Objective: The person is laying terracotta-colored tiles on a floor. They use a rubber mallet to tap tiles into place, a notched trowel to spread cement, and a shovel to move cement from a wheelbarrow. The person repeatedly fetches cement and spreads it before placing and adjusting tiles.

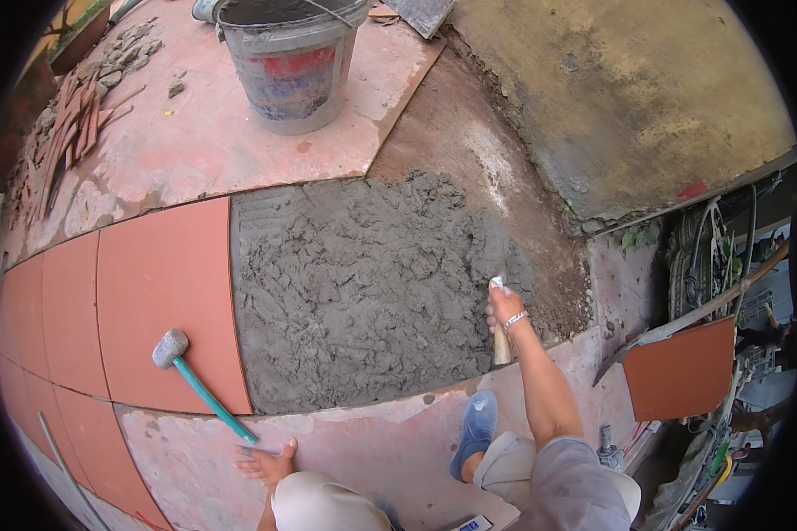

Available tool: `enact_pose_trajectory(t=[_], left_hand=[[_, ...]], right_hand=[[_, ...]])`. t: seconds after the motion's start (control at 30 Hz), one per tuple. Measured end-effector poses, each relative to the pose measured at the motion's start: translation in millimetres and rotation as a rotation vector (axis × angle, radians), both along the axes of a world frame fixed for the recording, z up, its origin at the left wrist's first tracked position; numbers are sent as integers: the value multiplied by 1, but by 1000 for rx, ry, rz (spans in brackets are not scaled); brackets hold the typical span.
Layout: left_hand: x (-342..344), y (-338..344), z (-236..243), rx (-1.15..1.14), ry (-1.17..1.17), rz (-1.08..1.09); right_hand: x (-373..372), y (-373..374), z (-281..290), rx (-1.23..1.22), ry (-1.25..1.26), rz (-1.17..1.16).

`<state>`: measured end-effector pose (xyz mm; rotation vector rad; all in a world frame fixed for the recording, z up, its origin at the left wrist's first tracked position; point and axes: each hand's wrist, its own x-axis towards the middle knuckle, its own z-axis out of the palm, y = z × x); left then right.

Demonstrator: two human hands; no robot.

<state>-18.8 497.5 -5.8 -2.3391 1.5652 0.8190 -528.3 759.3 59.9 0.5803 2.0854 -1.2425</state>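
My right hand, with a bracelet at the wrist, is closed round the wooden handle of a trowel at the right edge of the wet grey mortar. The trowel's blade is hard to tell apart from the mortar. The mortar lies in a rough, lumpy bed beside the laid red tiles. My left hand rests on the pinkish floor with its fingers spread, holding nothing. Just beyond its fingertips ends the teal handle of a mallet, whose grey head lies on a red tile.
A mortar-smeared bucket stands beyond the bed. Broken tile strips and rubble lie at far left. A raised, stained slab borders the far right. One loose red tile stands at right, near cables and poles.
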Motion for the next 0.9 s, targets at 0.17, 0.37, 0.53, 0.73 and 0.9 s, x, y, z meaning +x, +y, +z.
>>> enact_pose_trajectory(t=[0.17, 0.37, 0.53, 0.73, 0.9], left_hand=[[-1, 0, -2, 1, -44, 6], [-1, 0, -3, 1, -38, 11], [3, 0, -5, 6, -17, 30], [5, 1, -8, -6, -48, 2], [3, 0, -10, 16, -78, -11]], right_hand=[[-58, -30, 22, 706, 725, 702], [-132, -111, 38, 882, 878, 884], [-90, -109, 40, 495, 977, 761], [-66, -140, 13, 17, 21, 160], [-70, -197, -14, 33, 40, 279]])
